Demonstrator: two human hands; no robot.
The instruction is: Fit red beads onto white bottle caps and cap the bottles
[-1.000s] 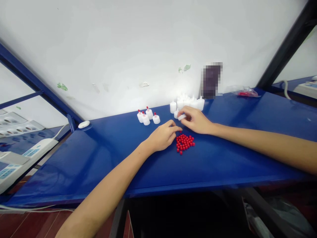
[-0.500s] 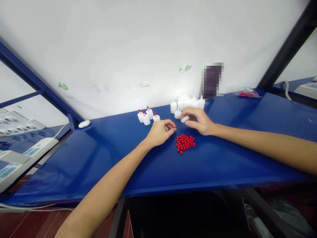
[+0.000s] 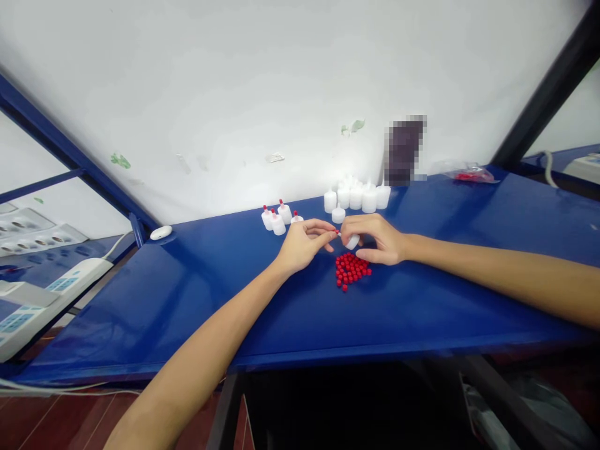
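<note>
Now the left hand (image 3: 300,247) pinches a small red plastic cap (image 3: 336,231) at nine o'clock, meeting the squat white plastic bottle (image 3: 354,242) grasped by the right hand (image 3: 383,239).

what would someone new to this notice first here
Probably the heap of bright red caps on the blue table, just below the two hands. Right above it, the left hand pinches a red cap at the tip of a small white bottle held in the right hand. White bottles crowd together against the wall.
</note>
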